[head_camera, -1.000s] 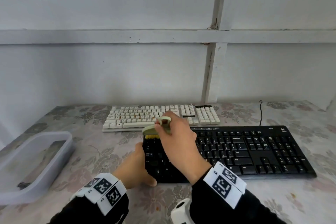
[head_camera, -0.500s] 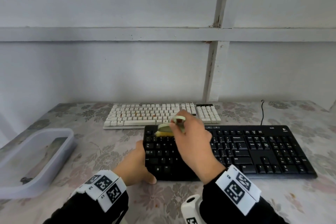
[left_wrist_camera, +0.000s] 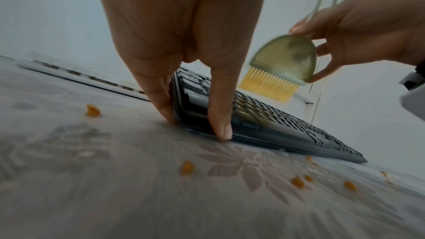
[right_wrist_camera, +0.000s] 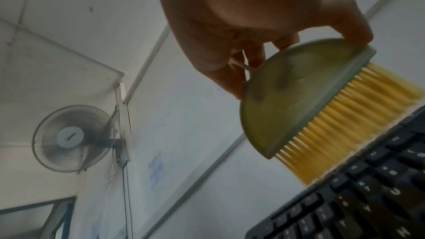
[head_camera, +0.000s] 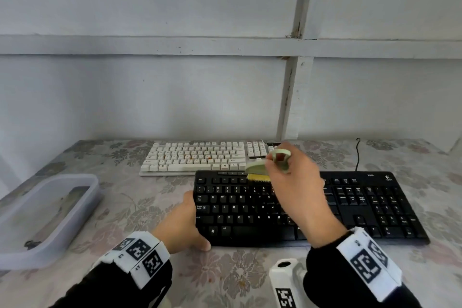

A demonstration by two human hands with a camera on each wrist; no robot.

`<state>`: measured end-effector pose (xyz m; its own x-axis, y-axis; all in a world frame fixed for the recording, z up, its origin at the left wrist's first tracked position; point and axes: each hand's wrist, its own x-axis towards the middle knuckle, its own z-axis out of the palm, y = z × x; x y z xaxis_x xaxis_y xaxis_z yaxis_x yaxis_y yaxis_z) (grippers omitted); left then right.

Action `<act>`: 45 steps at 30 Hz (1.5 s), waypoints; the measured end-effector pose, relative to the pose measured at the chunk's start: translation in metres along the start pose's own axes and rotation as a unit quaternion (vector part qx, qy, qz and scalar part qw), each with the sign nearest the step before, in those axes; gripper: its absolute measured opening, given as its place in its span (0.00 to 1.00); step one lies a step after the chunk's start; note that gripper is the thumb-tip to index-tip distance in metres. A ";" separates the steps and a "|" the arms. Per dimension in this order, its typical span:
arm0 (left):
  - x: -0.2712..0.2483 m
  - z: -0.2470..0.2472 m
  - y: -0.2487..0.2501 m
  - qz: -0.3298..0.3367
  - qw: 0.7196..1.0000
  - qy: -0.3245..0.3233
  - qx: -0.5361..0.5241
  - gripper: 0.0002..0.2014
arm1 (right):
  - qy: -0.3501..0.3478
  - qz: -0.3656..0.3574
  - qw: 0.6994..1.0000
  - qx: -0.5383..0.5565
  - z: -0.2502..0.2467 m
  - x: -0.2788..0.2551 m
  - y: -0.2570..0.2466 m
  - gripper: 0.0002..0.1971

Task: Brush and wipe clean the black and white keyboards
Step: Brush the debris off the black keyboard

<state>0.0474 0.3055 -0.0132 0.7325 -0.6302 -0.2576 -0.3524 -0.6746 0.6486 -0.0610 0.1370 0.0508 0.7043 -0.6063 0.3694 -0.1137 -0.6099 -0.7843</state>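
The black keyboard (head_camera: 362, 207) lies across the near middle of the flowered table, also seen from the left wrist as the black keyboard (left_wrist_camera: 287, 126) and from the right wrist as the black keyboard (right_wrist_camera: 368, 197). My left hand (head_camera: 185, 222) grips its near-left corner, thumb on the front edge, fingers (left_wrist_camera: 220, 112) against the side. My right hand (head_camera: 297, 190) holds a small green brush (head_camera: 260, 170) with yellow bristles over the top key row, left of centre. In the wrist views the brush (left_wrist_camera: 282, 66) and brush (right_wrist_camera: 306, 101) show bristles at the keys. The white keyboard (head_camera: 200, 157) lies behind.
A translucent plastic tub (head_camera: 42, 212) sits at the table's left edge. Orange crumbs (left_wrist_camera: 187, 167) are scattered on the tablecloth in front of the black keyboard. A black cable (head_camera: 358, 155) runs back from the keyboard. A wall fan (right_wrist_camera: 73, 137) hangs above.
My right hand has swept the brush to the right along the black keyboard's top row, from its left corner toward the middle. The left hand has stayed on the corner.
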 end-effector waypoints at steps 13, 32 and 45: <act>0.001 0.002 -0.002 0.001 1.000 0.004 0.005 0.46 | 0.052 0.012 0.998 -0.014 -0.033 0.003 0.036 0.06; 0.003 0.003 -0.003 -0.005 1.000 0.001 -0.001 0.47 | -0.019 0.031 0.998 0.058 -0.060 0.001 0.057 0.04; 0.006 0.002 -0.005 -0.014 1.000 -0.006 0.001 0.46 | 0.056 0.070 0.993 0.080 -0.097 0.018 0.094 0.07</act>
<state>0.0525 0.3049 -0.0196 0.7348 -0.6158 -0.2845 -0.3334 -0.6931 0.6391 -0.1269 0.0195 0.0318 0.6062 -0.7375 0.2977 -0.0860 -0.4329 -0.8974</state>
